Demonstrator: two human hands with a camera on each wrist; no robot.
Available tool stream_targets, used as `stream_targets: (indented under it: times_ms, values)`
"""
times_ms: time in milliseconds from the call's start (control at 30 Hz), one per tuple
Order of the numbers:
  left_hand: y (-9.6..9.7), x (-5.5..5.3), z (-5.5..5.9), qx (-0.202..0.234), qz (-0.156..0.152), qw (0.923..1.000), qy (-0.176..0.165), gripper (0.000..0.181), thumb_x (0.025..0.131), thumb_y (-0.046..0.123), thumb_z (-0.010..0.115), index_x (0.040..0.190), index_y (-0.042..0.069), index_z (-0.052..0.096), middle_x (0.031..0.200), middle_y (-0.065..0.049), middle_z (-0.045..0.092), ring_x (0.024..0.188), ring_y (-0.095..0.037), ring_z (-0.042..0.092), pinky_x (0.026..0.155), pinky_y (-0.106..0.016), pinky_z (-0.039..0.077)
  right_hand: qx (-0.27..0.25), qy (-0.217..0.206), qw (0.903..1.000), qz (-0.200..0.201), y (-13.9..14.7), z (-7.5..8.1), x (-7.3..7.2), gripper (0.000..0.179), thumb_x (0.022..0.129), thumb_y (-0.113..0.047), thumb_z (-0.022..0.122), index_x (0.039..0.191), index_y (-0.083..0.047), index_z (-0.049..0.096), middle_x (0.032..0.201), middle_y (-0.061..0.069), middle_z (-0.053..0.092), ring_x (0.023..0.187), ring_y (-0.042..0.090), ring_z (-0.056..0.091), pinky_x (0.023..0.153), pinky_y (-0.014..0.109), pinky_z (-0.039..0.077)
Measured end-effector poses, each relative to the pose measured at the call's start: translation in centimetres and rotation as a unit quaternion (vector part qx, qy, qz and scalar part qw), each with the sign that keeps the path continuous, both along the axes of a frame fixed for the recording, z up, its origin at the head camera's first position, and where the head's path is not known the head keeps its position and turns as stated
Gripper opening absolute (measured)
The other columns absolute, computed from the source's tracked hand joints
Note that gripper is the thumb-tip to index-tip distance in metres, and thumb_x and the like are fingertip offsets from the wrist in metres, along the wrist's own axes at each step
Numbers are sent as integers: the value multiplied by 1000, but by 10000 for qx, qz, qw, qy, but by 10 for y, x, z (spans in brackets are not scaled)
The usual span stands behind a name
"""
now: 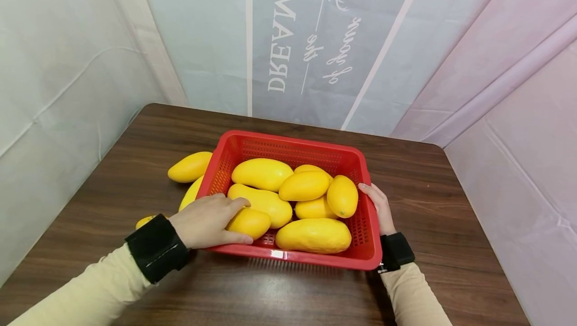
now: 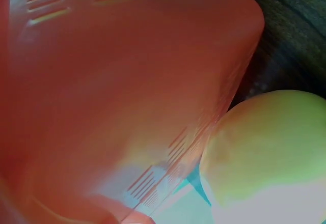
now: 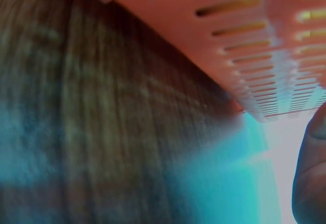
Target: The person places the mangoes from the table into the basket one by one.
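A red plastic basket (image 1: pixel 311 261) with slotted walls holds several yellow fruits, among them a rounded mango (image 1: pixel 342 197) and a long, bumpy fruit (image 1: pixel 313 236). My left hand (image 1: pixel 209 220) reaches over the basket's front left corner and grips a mango (image 1: pixel 249 224), thumb and index finger at its sides; its other fingers are hidden. At the right wall, my right hand (image 1: pixel 379 205) holds the rim, thumb on top. Basket wall (image 2: pixel 127 71) fills most of the left wrist view. In the right wrist view, a finger (image 3: pixel 311 168) shows beside the slotted wall (image 3: pixel 254 46).
Left of the basket, a mango (image 1: pixel 189 167) lies on the brown wooden table (image 1: pixel 433 216). Two more yellow fruits there are partly hidden by the basket and my left arm. Fabric curtains (image 1: pixel 216 40) enclose the table's back and sides.
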State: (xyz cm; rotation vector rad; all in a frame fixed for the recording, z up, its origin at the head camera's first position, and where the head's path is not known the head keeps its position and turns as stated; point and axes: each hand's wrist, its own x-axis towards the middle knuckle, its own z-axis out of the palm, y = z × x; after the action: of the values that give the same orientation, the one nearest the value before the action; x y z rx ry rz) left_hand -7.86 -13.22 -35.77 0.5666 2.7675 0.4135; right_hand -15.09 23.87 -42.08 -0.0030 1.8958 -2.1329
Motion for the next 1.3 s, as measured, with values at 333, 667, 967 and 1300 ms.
stream_targets:
  times_ms: [333, 667, 967, 1300]
  values:
    - [-2, 1, -2, 61, 7, 10000, 8, 76, 77, 71, 66, 128, 15, 60, 106, 1, 68, 96, -20, 58, 91, -43, 53, 29, 28, 10000, 11, -2, 0, 0, 51, 106, -37, 37, 149, -10, 33, 115, -8, 64, 101, 9, 66, 90, 29, 57]
    - [-15, 5, -1, 640, 47, 9979, 118, 74, 82, 65, 66, 131, 11, 60, 125, -3, 65, 117, -24, 57, 105, -47, 47, 10, 56, 10000, 51, -3, 0, 1, 51, 107, -37, 37, 150, -9, 32, 115, -8, 64, 101, 8, 66, 90, 28, 57]
    - [-34, 11, 12, 1176, 139, 9888, 910, 40, 90, 29, 72, 124, 11, 62, 109, 0, 64, 101, -18, 58, 94, -44, 55, 13, -50, 10000, -10, -2, 0, 1, 52, 107, -38, 37, 150, -10, 32, 116, -9, 64, 101, 8, 66, 90, 29, 57]
    - [-60, 21, 10, 937, 1479, 9804, 898, 38, 85, 15, 70, 118, 4, 54, 107, -11, 59, 95, -26, 52, 80, -44, 55, -19, -49, 10000, 45, -2, 2, 2, 52, 106, -38, 37, 150, -9, 31, 114, -9, 64, 100, 7, 66, 91, 29, 57]
